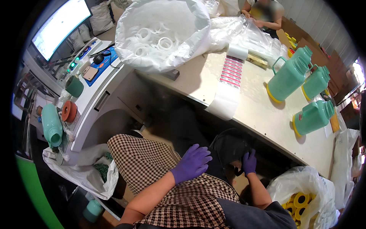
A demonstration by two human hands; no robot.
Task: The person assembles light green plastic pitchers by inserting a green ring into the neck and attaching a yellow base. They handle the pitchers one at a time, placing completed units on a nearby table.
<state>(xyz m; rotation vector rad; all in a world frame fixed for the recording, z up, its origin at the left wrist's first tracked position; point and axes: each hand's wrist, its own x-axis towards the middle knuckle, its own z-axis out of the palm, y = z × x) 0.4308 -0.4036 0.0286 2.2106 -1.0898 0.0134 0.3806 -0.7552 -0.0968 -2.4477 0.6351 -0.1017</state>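
My left hand [191, 164], in a purple glove, lies over the checked apron [148, 156] on my lap. Its fingers are stretched out and nothing is in it. A black, soft-looking thing with a thin cord or strap [228, 147] is in front of me, below the table's edge; I cannot make out its kind. At its right side, my right hand [249, 163], also gloved in purple, has its fingers closed on the edge. Several green jugs with yellow bases, one of them a handled jug [288, 80], stand on the table's right side.
A strip of red-and-white labels [231, 72] hangs over the table [190, 82]. A white sack [164, 63] of clear plastic rings stands behind. Yellow rings fill a bag [324, 187] at lower right. At left are a monitor [61, 26], a phone and a green bottle [51, 122]. Another person [263, 15] works opposite.
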